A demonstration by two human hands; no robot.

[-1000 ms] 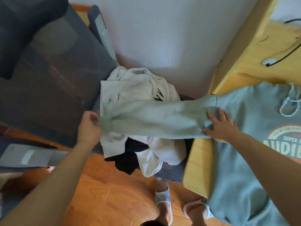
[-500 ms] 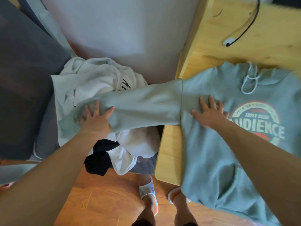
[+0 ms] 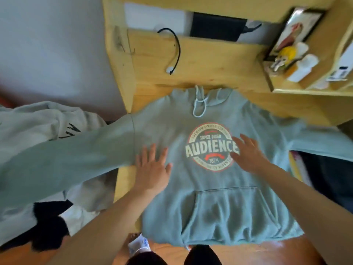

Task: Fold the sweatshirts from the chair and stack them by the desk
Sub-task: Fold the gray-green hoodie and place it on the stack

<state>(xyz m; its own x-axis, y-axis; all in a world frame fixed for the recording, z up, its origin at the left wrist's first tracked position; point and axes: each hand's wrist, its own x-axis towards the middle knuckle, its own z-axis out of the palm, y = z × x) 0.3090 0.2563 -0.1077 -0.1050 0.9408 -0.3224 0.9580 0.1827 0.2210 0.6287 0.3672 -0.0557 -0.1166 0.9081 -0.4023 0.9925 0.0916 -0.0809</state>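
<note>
The green hoodie (image 3: 214, 203) lies face up on the desk (image 3: 152, 81), hem hanging over the near edge. Both hands lie flat on it, fingers spread, gripping nothing — the left hand (image 3: 152, 169) left of the round logo (image 3: 212, 147), the right hand (image 3: 248, 152) at the logo's right edge. Left of the desk, one sleeve stretches over a white sweatshirt (image 3: 42, 123).

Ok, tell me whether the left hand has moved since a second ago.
Yes. The left hand left the sleeve end over the chair pile and now lies flat on the hoodie, on the desk.
</note>
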